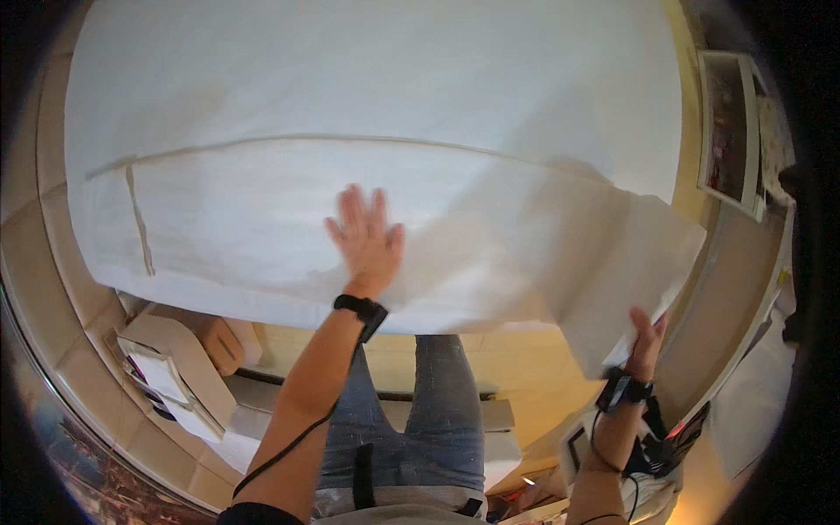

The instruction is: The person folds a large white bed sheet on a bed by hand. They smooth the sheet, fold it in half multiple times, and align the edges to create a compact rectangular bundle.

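Observation:
A long white cloth (275, 197) lies folded along the near side of a white-covered table or bed (367, 72). My left hand (367, 239) rests flat on or just above the cloth near its middle, fingers spread and slightly blurred. At the right, my right hand (646, 341) is at the edge of the cloth's right end, which angles out past the near edge. The thumb and fingers are around that edge, though the grasp itself is partly hidden. A short fold or seam shows near the cloth's left end.
Below the near left edge stands a white shelf unit (177, 348) with papers and a brown box (222, 346). A framed item (725, 128) is at the far right. Dark bags and cables (656, 446) lie low at the right. A tiled wall or ledge (72, 289) runs along the left.

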Tool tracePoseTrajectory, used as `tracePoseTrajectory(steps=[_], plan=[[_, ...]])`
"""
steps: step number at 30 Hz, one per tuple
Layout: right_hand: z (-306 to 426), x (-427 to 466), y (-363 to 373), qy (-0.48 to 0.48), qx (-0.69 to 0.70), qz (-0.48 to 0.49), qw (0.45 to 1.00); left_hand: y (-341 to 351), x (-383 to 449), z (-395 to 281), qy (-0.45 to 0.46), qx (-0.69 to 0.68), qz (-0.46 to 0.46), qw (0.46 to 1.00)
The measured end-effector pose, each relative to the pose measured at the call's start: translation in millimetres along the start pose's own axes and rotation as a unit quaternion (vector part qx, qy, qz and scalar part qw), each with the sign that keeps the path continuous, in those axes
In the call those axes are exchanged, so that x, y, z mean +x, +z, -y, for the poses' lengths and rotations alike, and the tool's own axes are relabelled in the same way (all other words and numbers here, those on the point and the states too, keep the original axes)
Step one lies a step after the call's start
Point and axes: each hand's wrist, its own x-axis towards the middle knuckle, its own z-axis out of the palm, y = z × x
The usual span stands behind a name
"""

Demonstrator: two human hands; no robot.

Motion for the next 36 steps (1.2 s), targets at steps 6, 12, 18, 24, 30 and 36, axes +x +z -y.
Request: tracePoseTrajectory(steps=[6,12,18,24,30,36], plan=[[38.7,-105.5,157.7,-0.028,0.041,0.087,0.995,-47.1,0.8,17.4,0.114,-0.249,0.153,0.949],[37.5,-176.3,390.9,-0.014,0.049,0.315,0.948,-131.2,-8.1,170.5,-0.235,-0.710,0.220,0.626],[-44.1,-200.3,583.1,-0.064,-0.118,0.411,0.901,-153.7,-16.5,320.7,-0.336,-0.746,0.199,0.539],[-32.6,-134.6,563.2,-0.268,-0.316,0.282,0.865,-145.2,-26.6,305.5,-0.287,-0.742,0.170,0.582],[23.7,-73.3,602.7,-0.475,-0.372,0.320,0.731,-146.7,-45.5,292.8,-0.269,-0.559,0.149,0.770],[34.3,-42.8,631.9,-0.210,-0.386,0.473,0.763,-131.7,-68.6,291.7,-0.287,-0.524,0.134,0.791]])
